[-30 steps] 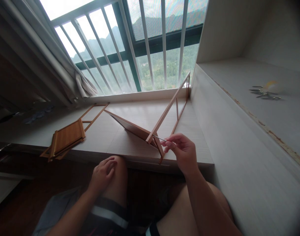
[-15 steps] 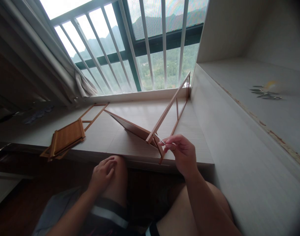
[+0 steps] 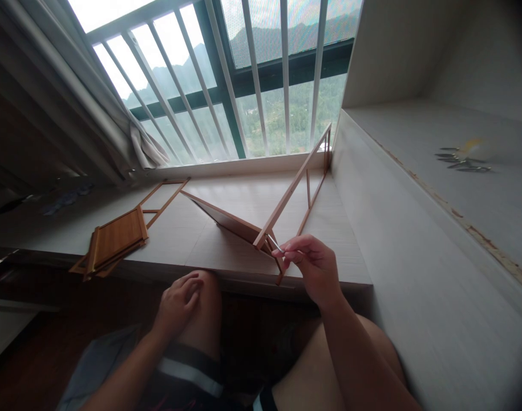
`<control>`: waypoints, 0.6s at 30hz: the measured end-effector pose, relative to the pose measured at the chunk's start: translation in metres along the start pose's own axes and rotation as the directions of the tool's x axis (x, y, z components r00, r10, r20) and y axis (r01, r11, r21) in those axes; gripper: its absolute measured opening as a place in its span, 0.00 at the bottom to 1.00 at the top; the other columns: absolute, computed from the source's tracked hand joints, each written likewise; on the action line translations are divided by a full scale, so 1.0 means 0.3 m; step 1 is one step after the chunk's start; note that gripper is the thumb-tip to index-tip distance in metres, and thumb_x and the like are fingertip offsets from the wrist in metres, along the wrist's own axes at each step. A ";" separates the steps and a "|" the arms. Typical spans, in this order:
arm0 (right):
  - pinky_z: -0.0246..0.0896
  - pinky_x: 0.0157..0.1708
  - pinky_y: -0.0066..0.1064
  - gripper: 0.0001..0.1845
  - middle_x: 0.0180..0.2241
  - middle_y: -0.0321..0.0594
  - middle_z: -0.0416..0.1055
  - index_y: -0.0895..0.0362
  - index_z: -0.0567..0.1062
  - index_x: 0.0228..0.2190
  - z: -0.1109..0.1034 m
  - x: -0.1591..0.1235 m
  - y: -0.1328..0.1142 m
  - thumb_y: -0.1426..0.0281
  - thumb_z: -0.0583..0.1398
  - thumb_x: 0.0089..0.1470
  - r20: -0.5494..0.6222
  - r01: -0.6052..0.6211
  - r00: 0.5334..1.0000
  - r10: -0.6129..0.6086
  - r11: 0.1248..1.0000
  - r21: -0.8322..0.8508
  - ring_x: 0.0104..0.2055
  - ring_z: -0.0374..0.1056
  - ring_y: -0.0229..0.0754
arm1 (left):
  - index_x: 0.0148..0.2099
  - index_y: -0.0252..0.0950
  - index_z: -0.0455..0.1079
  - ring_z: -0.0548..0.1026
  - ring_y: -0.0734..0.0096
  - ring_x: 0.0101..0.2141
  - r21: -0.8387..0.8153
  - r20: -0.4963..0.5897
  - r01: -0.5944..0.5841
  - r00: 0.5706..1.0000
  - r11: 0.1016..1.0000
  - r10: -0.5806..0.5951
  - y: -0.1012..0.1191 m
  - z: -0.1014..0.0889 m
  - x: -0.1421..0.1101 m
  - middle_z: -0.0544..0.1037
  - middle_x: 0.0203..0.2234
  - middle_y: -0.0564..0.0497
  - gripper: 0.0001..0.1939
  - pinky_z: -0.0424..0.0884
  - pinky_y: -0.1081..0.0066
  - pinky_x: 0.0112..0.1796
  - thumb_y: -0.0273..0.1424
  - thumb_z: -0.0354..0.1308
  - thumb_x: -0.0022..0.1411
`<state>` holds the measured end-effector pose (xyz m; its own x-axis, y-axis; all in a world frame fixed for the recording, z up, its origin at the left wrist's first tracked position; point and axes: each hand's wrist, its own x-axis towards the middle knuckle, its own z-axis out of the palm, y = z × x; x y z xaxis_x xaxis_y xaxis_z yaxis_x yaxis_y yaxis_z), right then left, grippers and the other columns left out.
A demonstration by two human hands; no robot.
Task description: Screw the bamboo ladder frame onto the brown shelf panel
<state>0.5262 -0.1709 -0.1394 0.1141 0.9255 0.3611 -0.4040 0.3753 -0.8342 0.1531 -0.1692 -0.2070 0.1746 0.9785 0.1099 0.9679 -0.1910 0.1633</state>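
Note:
My right hand [image 3: 315, 264] pinches a thin silver hex key [image 3: 276, 244] between thumb and fingers. The key's far end meets the near end of a wooden frame [image 3: 292, 193], which stands tilted on the window ledge with its upper end by the wall corner. A brown wooden panel [image 3: 224, 220] slants leftward from that same corner and appears joined to the frame. The exact spot where the key's tip sits is too small to make out. My left hand [image 3: 179, 299] lies on my left knee, fingers loosely laid and holding nothing.
More wooden pieces, a slatted panel [image 3: 118, 237] and a thin frame [image 3: 170, 197], lie on the ledge [image 3: 209, 251] at left. Several metal fasteners [image 3: 464, 162] rest on the right-hand shelf [image 3: 496, 200]. A barred window [image 3: 264, 97] and a curtain [image 3: 85, 91] stand behind.
The hex key has turned a little, its visible end now against the frame corner, and my right hand has shifted slightly left. My left hand and the wooden parts stay put.

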 end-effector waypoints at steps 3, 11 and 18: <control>0.69 0.28 0.29 0.04 0.32 0.40 0.79 0.55 0.77 0.33 0.001 0.000 0.001 0.69 0.67 0.55 0.005 0.001 1.000 -0.001 1.000 0.005 0.34 0.76 0.41 | 0.48 0.45 0.75 0.71 0.56 0.57 0.000 0.007 0.003 1.000 1.000 -0.003 -0.001 0.000 -0.001 0.74 0.58 0.52 0.15 0.67 0.56 0.55 0.35 0.51 0.64; 0.69 0.27 0.29 0.06 0.32 0.41 0.79 0.57 0.76 0.32 0.009 0.000 0.004 0.68 0.67 0.55 0.030 -0.024 0.999 0.024 1.000 0.000 0.38 0.78 0.45 | 0.49 0.45 0.75 0.71 0.57 0.57 0.001 0.009 0.007 1.000 1.000 -0.007 -0.003 0.003 0.002 0.73 0.59 0.52 0.15 0.67 0.56 0.55 0.35 0.50 0.65; 0.69 0.26 0.28 0.08 0.31 0.40 0.79 0.56 0.74 0.32 0.006 0.012 0.020 0.67 0.68 0.54 -0.040 -0.058 0.997 0.063 0.992 0.109 0.35 0.78 0.44 | 0.48 0.45 0.75 0.71 0.57 0.57 -0.004 0.003 0.004 1.000 1.000 -0.004 0.002 0.002 0.000 0.74 0.58 0.52 0.15 0.67 0.57 0.55 0.35 0.51 0.64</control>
<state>0.5227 -0.1655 -0.1424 0.1252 0.9485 0.2911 -0.5060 0.3134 -0.8036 0.1539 -0.1693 -0.2076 0.1714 0.9795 0.1059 0.9679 -0.1875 0.1673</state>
